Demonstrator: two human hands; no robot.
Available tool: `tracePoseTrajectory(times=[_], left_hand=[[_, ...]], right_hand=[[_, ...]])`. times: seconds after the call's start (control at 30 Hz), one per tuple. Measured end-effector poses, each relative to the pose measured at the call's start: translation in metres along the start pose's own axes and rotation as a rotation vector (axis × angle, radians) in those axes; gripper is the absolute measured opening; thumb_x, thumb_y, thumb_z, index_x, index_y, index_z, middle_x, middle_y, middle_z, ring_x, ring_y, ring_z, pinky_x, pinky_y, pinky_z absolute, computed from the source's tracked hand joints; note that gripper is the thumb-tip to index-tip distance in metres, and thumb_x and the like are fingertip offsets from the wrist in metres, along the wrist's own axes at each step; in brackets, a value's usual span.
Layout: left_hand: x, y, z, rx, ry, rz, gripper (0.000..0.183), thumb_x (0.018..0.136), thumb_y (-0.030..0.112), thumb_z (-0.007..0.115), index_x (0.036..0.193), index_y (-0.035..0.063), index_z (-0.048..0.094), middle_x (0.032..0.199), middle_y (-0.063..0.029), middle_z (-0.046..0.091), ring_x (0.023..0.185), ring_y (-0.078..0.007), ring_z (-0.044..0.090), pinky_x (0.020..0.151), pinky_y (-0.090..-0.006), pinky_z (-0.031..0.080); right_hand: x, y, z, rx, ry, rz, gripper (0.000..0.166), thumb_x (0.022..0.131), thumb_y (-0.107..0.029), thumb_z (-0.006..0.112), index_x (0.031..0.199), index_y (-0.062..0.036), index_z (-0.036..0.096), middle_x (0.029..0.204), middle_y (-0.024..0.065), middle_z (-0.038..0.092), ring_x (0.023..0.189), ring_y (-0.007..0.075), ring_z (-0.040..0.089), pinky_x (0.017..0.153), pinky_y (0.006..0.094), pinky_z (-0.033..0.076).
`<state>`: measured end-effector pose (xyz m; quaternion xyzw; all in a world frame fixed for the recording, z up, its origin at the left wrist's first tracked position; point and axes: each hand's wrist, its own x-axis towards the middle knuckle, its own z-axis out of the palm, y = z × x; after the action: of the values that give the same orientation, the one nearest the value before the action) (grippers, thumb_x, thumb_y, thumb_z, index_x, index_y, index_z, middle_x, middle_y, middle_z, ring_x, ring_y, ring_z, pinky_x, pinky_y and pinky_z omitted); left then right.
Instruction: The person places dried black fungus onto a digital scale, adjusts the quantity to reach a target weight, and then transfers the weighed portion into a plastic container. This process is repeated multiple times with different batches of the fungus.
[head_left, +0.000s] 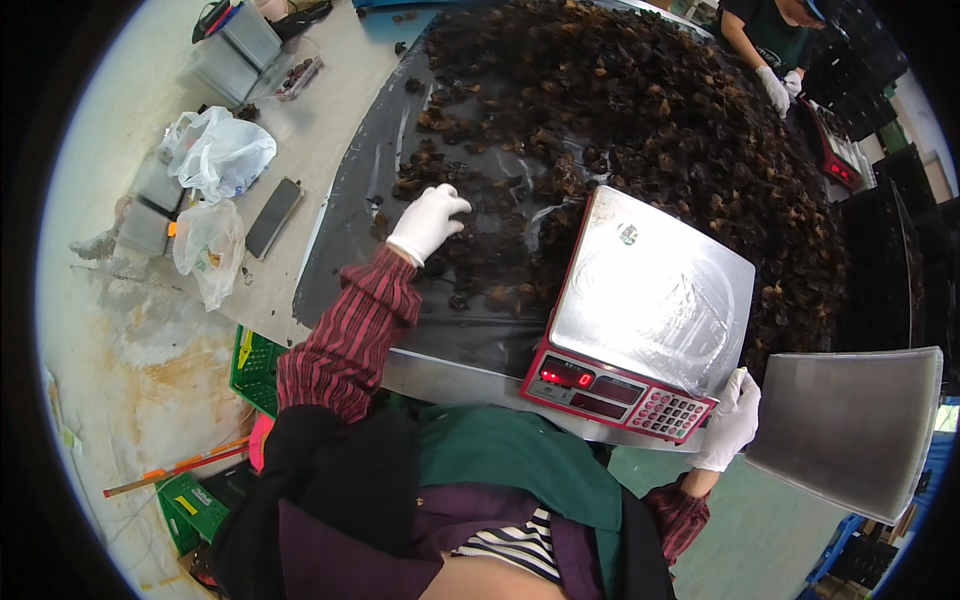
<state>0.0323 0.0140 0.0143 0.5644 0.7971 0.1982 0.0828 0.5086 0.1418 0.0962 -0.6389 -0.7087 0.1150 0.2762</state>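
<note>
My left hand (429, 223), in a white glove, hovers over or rests on the black sheet (352, 247) at the near left edge of a heap. Its fingers are slightly apart and hold nothing that I can see. The heap (637, 97) is of dark brown, curled pieces that look like dried wood ear fungus. A red digital scale (585, 386) with a bare steel pan (652, 277) stands at the table's front edge, its display lit. My right hand (729, 424), also white-gloved, touches the scale's front right corner; whether it grips is hidden.
A stack of clear plastic trays (844, 435) stands at the right. Plastic bags (225, 154), a smartphone (274, 217) and clear containers (225, 67) lie left. Green crates (259, 375) sit below. Across the heap, a co-worker's gloved hands (776, 88) are near a second scale (836, 146).
</note>
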Motion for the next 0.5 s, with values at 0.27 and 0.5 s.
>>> tracePoseTrajectory(times=[0.27,0.5], left_hand=[[0.016,0.012,-0.021,-0.164,0.052,0.094,0.039,0.076,0.010,0.073,0.114,0.0087,0.066,0.113,-0.0135,0.060,0.106,-0.0300,0.059,0.091,-0.0381,0.048],[-0.021,0.039,0.014,0.044,-0.135,0.240,0.049,0.073,0.021,0.076,0.121,0.0205,0.064,0.136,-0.0130,0.050,0.116,-0.0319,0.053,0.092,-0.0425,0.047]], right_hand=[[-0.001,-0.023,0.002,0.087,-0.092,0.074,0.034,0.098,-0.025,0.057,0.116,0.0032,0.061,0.108,0.0178,0.068,0.098,0.0276,0.065,0.087,0.0344,0.048],[0.001,-0.015,0.013,-0.006,-0.109,0.072,0.036,0.097,-0.028,0.057,0.120,-0.0005,0.060,0.110,0.0190,0.067,0.101,0.0302,0.065,0.088,0.0351,0.048]])
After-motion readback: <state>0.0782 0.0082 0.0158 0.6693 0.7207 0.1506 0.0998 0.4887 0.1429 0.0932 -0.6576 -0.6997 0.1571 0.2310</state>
